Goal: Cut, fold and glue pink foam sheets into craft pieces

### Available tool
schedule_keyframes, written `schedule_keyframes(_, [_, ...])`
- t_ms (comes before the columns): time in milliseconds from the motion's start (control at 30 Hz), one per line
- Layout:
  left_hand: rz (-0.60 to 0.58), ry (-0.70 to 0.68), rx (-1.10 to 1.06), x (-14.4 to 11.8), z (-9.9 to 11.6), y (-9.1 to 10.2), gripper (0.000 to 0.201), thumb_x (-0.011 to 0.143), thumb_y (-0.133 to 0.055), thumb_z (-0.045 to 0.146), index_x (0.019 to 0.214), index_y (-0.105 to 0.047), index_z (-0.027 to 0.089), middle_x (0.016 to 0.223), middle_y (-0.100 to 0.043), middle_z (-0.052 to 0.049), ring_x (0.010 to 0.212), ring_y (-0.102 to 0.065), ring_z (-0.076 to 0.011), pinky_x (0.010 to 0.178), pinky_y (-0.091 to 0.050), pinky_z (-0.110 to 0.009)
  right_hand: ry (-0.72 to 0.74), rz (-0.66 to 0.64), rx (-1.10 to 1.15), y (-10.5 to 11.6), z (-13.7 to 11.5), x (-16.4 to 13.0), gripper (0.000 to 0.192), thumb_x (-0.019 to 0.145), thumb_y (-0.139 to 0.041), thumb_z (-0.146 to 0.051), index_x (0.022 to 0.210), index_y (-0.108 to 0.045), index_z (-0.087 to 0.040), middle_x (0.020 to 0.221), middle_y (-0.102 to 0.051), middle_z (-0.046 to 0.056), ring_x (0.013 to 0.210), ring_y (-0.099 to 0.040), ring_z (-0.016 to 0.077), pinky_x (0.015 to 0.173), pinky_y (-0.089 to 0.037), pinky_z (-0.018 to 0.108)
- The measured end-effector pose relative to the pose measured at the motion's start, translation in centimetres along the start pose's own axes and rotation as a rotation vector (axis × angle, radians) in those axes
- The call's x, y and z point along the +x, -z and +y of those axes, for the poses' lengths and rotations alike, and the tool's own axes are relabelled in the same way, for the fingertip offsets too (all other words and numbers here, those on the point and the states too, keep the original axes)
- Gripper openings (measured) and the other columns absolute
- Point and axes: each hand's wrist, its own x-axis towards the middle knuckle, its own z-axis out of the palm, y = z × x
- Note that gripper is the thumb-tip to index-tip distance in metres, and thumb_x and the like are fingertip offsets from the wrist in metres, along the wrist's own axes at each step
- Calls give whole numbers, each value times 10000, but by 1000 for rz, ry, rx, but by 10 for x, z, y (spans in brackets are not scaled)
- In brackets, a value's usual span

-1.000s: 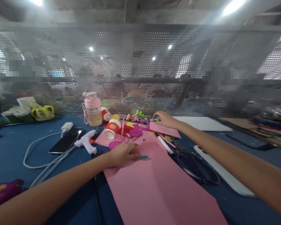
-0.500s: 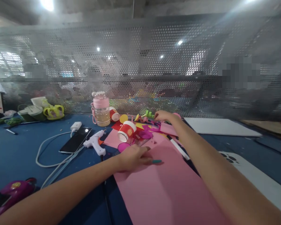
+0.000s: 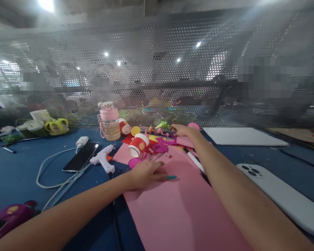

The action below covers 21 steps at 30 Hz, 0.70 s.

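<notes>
At the far left edge a purple tool (image 3: 9, 216) lies on the blue table (image 3: 21, 174), and further back sit yellow-green clips (image 3: 56, 125) beside some white and green items too blurred to name. A white cable (image 3: 49, 167) loops from a charger plug (image 3: 82, 141) past a dark phone (image 3: 81, 157), and just right of the phone lies a white glue gun (image 3: 102, 160). Behind it stands a pink-lidded bottle (image 3: 109, 121) with a red cup (image 3: 124, 126) on its side just beside it; a second red cup (image 3: 138, 144) lies tipped over on a heap of paper scraps (image 3: 159, 139) in yellow, pink and magenta. The left hand (image 3: 145, 171) rests palm down on the near left edge of a large pink sheet (image 3: 178, 209), fingers spread flat and holding nothing, with a small teal piece (image 3: 171, 177) just at its fingertips. The sheet runs from the scrap heap toward the viewer across the middle of the table. The right hand (image 3: 181, 130) reaches over the sheet into the far side of the scraps, fingers curled down among them; whether they grip anything cannot be told. The right forearm crosses above a white marker (image 3: 195, 161) lying on the sheet's right edge. Further right lie a white board (image 3: 243, 136) and a white phone (image 3: 279, 197), camera side up. A perforated metal screen (image 3: 157, 76) closes off the back of the table.
</notes>
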Motion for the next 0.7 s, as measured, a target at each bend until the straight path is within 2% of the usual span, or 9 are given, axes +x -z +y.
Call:
schedule_keyframes(167, [-42, 1, -37, 0, 2, 1, 170, 805, -442, 327, 802, -504, 169, 703, -613, -25, 624, -552, -146, 483, -288, -215, 0, 104, -43, -16, 0, 6, 289, 841, -481, -298, 1101, -497, -173, 1106, -523, 70, 924, -542, 175, 767, -463, 373])
schedule_keyframes(300, [-28, -8, -19, 0, 3, 1, 149, 796, -451, 314, 761, -493, 176, 690, -604, -21, 615, -541, -149, 484, -283, -221, 3, 191, -92, -24, 3, 6, 293, 840, -482, -299, 1102, -496, -170, 1105, -523, 70, 926, -541, 177, 768, -462, 375])
schedule_keyframes(500, [-33, -2, -50, 0, 3, 2, 120, 789, -458, 276, 718, -465, 179, 671, -592, -10, 586, -527, -136, 471, -269, -217, -13, 292, -187, -21, 2, -9, 281, 841, -479, -291, 1093, -503, -168, 1125, -511, 75, 945, -531, 180, 781, -457, 381])
schedule_keyframes(700, [-37, -39, 20, 0, 3, 1, 155, 805, -439, 309, 735, -460, 172, 673, -562, 0, 615, -529, -137, 495, -278, -216, 12, 301, -236, -19, -7, -9, 289, 843, -476, -296, 1101, -498, -166, 1115, -517, 73, 932, -537, 178, 774, -460, 384])
